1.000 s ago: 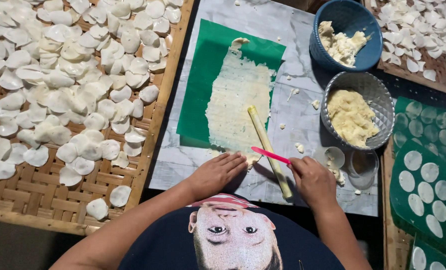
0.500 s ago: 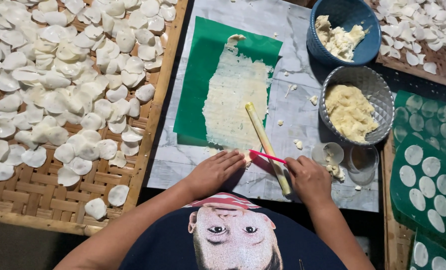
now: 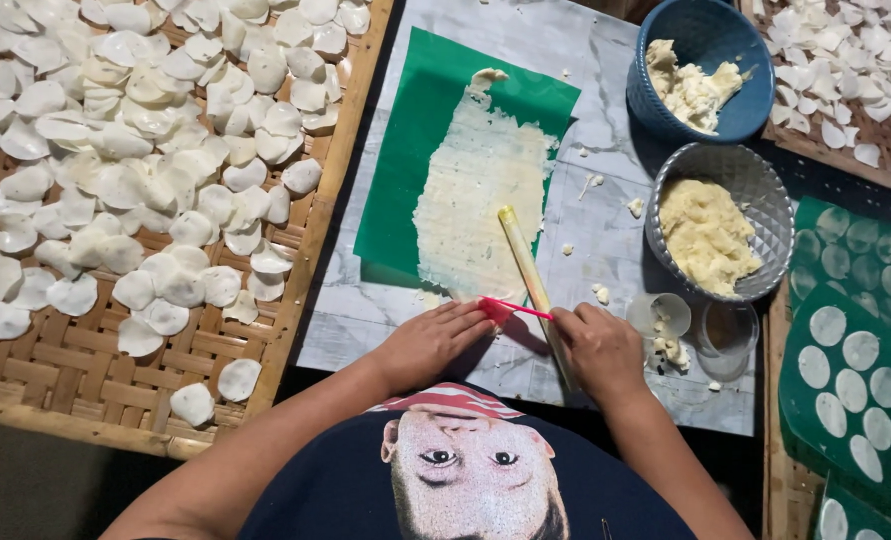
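Observation:
A green plastic sheet [image 3: 416, 150] lies on the marble-patterned mat [image 3: 606, 230], with a thin layer of pale dough [image 3: 481, 200] rolled flat on it. A yellowish rolling stick [image 3: 526, 265] rests slantwise across the dough's near right edge. My right hand [image 3: 601, 350] grips a thin pink tool [image 3: 514, 308] whose tip points left at the sheet's near edge. My left hand [image 3: 431, 340] lies flat on the mat, fingertips touching the pink tool's tip by the dough's near edge.
A woven bamboo tray [image 3: 86, 390] on the left holds several white dough rounds [image 3: 156, 160]. A blue bowl [image 3: 711, 65] and a grey bowl [image 3: 716, 225] with dough stand at the right, with small clear cups [image 3: 696, 325] and green sheets with rounds [image 3: 851, 350].
Both hands have stayed near the sheet's near edge; the pink tool's tip has shifted slightly left toward my left fingers. The view has tilted a little.

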